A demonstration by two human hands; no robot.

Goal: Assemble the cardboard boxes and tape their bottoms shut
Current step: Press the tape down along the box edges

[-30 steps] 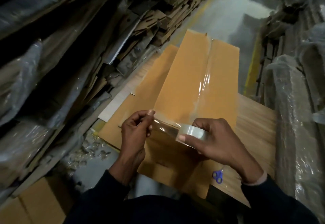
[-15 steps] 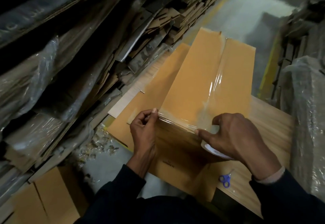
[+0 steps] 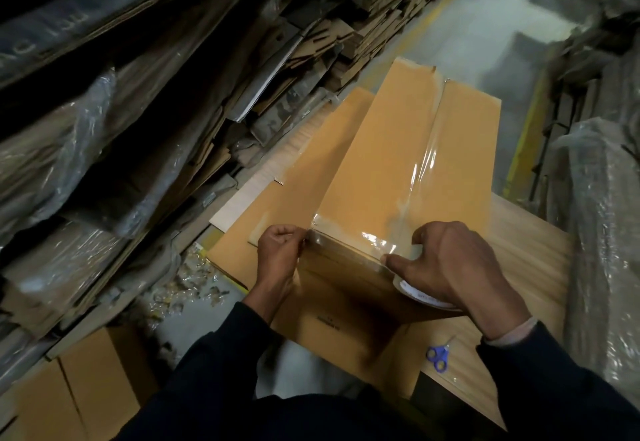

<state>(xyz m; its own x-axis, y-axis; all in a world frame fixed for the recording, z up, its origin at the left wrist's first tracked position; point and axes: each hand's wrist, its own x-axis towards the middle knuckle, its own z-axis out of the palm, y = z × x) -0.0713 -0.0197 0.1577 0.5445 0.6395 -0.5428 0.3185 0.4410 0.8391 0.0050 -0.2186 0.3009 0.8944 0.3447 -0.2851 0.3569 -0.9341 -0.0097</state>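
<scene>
A long brown cardboard box [image 3: 388,149] stands on the wooden table [image 3: 530,250], its closed bottom flaps facing up. Clear tape [image 3: 427,163] runs along the centre seam. A second strip of clear tape lies across the near edge. My left hand [image 3: 278,257] pinches that strip's end at the box's near left corner. My right hand [image 3: 450,267] grips the tape roll [image 3: 420,296] against the near right side of the box, with its fingers pressing on the edge. A flat cardboard sheet [image 3: 242,250] lies under the box.
Blue-handled scissors [image 3: 438,357] lie on the table near my right forearm. Stacks of flattened, plastic-wrapped cardboard [image 3: 121,128] fill the left side. Wrapped bundles [image 3: 602,215] stand on the right. Another brown box [image 3: 86,381] sits on the floor at lower left. An aisle with a yellow floor line [image 3: 523,142] runs ahead.
My right hand has carried the roll down over the near edge to the box's right side, laying the tape onto the edge. My left hand has kept its pinch on the tape end.
</scene>
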